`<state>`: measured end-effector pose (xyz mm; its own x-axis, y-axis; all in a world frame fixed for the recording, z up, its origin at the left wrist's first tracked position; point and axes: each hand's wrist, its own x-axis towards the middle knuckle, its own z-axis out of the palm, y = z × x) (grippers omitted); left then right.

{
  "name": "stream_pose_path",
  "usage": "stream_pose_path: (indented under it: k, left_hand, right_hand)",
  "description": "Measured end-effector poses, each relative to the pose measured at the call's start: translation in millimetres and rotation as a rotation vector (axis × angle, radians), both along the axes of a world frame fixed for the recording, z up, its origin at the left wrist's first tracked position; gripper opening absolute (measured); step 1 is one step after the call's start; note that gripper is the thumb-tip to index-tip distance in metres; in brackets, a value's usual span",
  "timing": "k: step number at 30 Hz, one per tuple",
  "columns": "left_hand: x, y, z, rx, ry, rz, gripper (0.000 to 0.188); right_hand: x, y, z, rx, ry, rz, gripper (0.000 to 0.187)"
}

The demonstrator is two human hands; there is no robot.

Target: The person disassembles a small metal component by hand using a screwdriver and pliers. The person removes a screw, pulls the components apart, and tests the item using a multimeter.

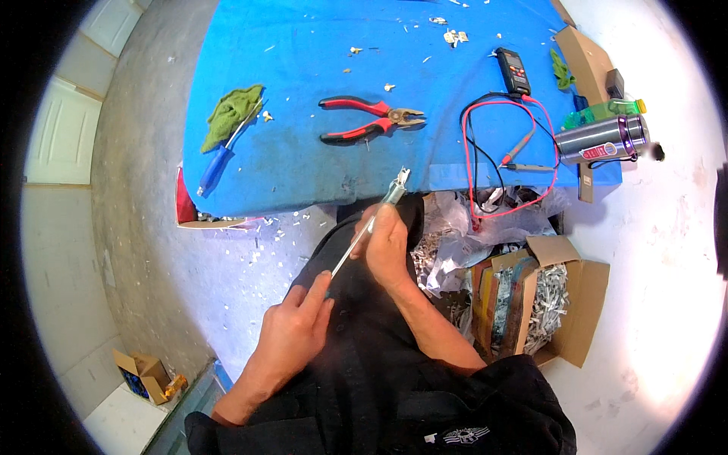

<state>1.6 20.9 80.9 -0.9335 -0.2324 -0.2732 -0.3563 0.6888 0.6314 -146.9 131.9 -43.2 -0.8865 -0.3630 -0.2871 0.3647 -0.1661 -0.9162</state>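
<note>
My left hand (297,322) is closed around the lower end of a thin straight metal rod (349,253), like a screwdriver shaft; any handle is hidden in the palm. Its upper end runs to my right hand (388,246), whose thumb and fingers pinch a small pale, glassy-looking part with a metal tip (399,183). I cannot make out what kind of part it is. Both hands are over my lap at the table's near edge. Beyond them, red-and-black combination pliers (375,120) lie with their jaws parted on the blue tabletop (303,174).
A blue-handled screwdriver (216,171) rests against a green cloth (231,114). To the right lie a multimeter (513,70) with red and black leads, a steel flask (599,140) and a green bottle (599,114). An open carton (580,303) of metal scraps stands below.
</note>
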Motion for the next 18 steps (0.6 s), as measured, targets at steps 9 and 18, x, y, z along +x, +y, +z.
stream_pose_path:
  k: [9,18]
  left_hand:
    - [0.4,-4.4,-5.3,-0.379,0.025,-0.168,0.047]
    - [-2.2,-12.1,-1.9,0.111,0.102,0.019,0.041]
  right_hand:
    - [-2.6,3.9,2.0,0.021,0.021,0.054,0.050]
    - [1.0,-0.6,-2.8,-0.031,0.005,-0.012,0.049]
